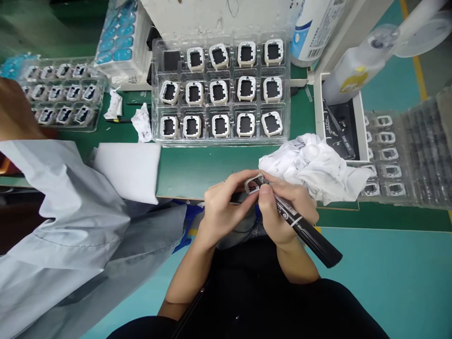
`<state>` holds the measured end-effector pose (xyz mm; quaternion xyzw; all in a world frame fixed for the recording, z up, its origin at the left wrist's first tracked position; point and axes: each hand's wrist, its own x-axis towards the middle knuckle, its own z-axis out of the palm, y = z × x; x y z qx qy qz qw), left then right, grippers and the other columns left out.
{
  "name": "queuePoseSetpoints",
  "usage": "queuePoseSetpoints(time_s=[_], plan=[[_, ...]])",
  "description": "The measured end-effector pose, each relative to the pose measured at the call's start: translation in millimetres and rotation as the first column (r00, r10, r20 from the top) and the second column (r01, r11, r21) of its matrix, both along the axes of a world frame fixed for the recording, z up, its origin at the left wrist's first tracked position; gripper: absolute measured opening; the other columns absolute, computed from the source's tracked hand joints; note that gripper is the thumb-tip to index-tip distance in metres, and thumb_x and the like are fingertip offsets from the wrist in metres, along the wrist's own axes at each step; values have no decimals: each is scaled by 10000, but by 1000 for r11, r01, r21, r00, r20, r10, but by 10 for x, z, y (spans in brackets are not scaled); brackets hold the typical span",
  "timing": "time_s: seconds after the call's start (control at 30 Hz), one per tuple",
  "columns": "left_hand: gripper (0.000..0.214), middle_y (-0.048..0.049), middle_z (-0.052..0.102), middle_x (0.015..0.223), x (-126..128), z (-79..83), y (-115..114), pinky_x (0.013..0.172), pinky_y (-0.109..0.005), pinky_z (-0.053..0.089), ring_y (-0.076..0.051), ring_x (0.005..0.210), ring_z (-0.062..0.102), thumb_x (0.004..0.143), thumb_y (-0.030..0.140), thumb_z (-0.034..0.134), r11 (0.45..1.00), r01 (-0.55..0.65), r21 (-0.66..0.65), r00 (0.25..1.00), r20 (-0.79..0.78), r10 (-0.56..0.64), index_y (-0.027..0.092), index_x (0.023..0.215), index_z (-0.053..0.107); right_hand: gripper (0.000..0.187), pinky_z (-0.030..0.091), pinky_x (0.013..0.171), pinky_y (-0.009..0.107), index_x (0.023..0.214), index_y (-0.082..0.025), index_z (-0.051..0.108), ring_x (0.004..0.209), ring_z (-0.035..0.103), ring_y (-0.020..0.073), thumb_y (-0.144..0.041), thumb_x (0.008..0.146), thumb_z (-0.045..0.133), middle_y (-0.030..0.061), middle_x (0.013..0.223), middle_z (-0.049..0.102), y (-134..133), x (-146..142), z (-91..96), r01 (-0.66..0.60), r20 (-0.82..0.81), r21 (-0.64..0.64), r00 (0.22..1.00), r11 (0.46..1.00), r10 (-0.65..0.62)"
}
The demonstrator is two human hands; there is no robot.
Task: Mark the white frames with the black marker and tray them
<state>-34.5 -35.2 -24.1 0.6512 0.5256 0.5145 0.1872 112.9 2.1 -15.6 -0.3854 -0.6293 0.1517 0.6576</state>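
My left hand (226, 207) is closed on a small light-coloured watch-case frame (253, 186), held up on its side near the bench's front edge. A black marker pen (307, 230) lies in my right hand (286, 207), its tip end against the frame and its thick end pointing down and right. The right thumb presses on the pen close to the frame. Fingers hide the exact contact of tip and frame. Beyond my hands, a clear plastic tray (221, 141) carries rows of similar frames, with one compartment at its back left holding none.
A crumpled white cloth (314, 165) lies right of my hands, white foam sheets (127, 169) to the left. A white box (319, 117) with a bottle (356, 70) and tweezers stands at right. More trays (406, 160) are stacked beyond. A co-worker's grey sleeve (70, 202) is at left.
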Motion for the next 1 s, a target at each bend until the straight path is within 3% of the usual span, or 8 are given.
queuePoseSetpoints(time_s=[0.3, 0.43, 0.63, 0.73, 1.0], plan=[[323, -9, 967, 1182, 1, 4, 21, 937, -199, 779, -134, 910, 930, 1182, 223, 877, 998, -18, 59, 997, -75, 22, 290, 1496, 844, 142, 850, 806, 319, 1123, -303, 799, 938, 1004, 273, -175, 1098, 854, -40, 933, 919, 7, 2, 8, -2, -5, -5, 1000, 1000, 2], [330, -18, 972, 1245, 1, 15, 15, 966, -219, 788, -148, 956, 941, 1188, 257, 881, 1000, -4, 11, 999, -37, 5, 302, 1513, 848, 123, 849, 789, 328, 1099, -297, 790, 947, 1006, 284, -187, 1110, 844, -26, 940, 926, -19, 25, -4, 5, 8, -25, 1000, 1000, -4], [325, -51, 966, 1327, -6, 23, -3, 1009, -278, 814, -193, 1035, 955, 1182, 317, 892, 996, 12, -91, 1000, 16, -11, 291, 1504, 859, 142, 885, 809, 442, 1137, -312, 778, 931, 1000, 312, -208, 1119, 872, -32, 938, 912, -81, 68, -101, 2, -4, -58, 1000, 998, -2], [349, -50, 962, 1317, -26, 23, 1, 1010, -280, 815, -193, 1030, 949, 1167, 326, 908, 991, 25, -130, 999, 51, -18, 293, 1511, 858, 137, 878, 790, 428, 1156, -311, 778, 952, 1002, 309, -214, 1123, 869, -20, 997, 937, -87, 65, -109, 12, 26, -61, 1000, 998, -10], [407, -61, 949, 1286, -104, 57, 57, 993, -256, 809, -205, 1073, 954, 1129, 373, 976, 982, 115, -149, 982, 164, -90, 276, 1509, 865, 80, 901, 839, 431, 1147, -288, 807, 827, 978, 289, -223, 1124, 847, -42, 834, 836, -9, 12, -65, -23, -46, 68, 999, 997, 27]])
